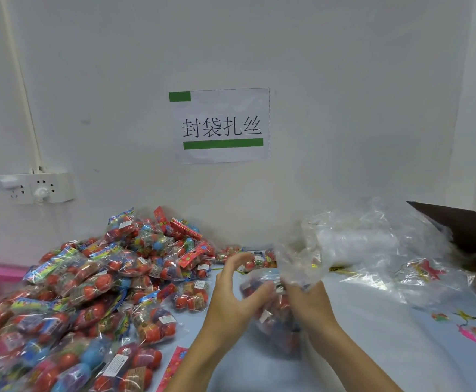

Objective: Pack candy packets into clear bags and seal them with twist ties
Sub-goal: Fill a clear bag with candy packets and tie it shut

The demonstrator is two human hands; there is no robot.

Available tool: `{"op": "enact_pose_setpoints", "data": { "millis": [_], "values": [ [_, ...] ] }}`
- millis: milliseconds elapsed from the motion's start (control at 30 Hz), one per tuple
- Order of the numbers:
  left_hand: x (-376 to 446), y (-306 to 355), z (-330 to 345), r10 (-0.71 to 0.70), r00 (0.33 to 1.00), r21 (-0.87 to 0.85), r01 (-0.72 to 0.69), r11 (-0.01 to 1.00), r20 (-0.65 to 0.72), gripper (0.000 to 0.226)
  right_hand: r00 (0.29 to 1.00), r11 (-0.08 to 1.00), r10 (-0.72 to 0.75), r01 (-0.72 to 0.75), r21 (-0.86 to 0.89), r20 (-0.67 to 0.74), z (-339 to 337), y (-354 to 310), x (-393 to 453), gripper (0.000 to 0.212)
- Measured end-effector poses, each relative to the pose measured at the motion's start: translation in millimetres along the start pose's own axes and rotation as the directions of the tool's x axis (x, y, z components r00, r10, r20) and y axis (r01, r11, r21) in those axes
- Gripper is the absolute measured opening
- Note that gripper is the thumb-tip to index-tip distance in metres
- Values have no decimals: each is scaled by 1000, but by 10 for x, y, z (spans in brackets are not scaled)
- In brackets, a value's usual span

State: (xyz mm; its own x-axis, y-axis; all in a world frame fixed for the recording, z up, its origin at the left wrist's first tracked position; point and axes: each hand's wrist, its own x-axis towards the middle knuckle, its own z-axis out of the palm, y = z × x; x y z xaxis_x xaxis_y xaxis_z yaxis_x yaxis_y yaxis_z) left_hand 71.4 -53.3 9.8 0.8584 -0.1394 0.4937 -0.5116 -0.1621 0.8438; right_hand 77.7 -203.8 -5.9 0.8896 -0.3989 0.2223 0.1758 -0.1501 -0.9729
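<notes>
On the pale blue tabletop (pixel 372 329) I hold a filled clear bag (pixel 276 312): right hand (pixel 307 304) grips its bunched neck, left hand (pixel 231 290) spread open beside it. Beyond, candy packets (pixel 95 292) lie heaped leftward. If my grip loosens, the neck could splay, spilling packets.

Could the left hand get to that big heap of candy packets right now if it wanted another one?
Probably yes. The left hand hovers open beside the filled bag, holding nothing, and the heap of candy packets lies just to its left on the table with nothing between them.
</notes>
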Motion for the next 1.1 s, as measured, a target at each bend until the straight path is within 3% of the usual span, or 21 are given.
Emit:
{"op": "enact_pose_setpoints", "data": {
  "millis": [133,300,400,500,633,800,1100],
  "values": [
    [23,-91,64,-158,984,-110,150,983,-75,64,988,978,136,-123,170,-67,9,-4,46,16],
    [8,-118,172,-349,937,-398,321,859,0,69,971,876,239,-225,426,20,50,-80,12,15],
    [-1,-123,264,-343,938,-548,314,775,53,73,967,822,244,-247,513,75,101,-134,-49,13],
    [1,-128,286,-325,945,-644,262,719,22,66,966,809,247,-250,531,79,147,-151,-100,12],
    [18,-175,240,-372,928,-601,309,737,22,51,966,838,240,-256,482,97,141,-168,-120,16],
    [52,-232,149,-463,875,-465,470,750,137,35,970,894,225,-242,376,90,54,-151,-51,23],
    [75,-288,104,-457,869,-406,492,770,188,40,979,898,87,-156,411,183,41,-155,-83,19]
  ]
}}
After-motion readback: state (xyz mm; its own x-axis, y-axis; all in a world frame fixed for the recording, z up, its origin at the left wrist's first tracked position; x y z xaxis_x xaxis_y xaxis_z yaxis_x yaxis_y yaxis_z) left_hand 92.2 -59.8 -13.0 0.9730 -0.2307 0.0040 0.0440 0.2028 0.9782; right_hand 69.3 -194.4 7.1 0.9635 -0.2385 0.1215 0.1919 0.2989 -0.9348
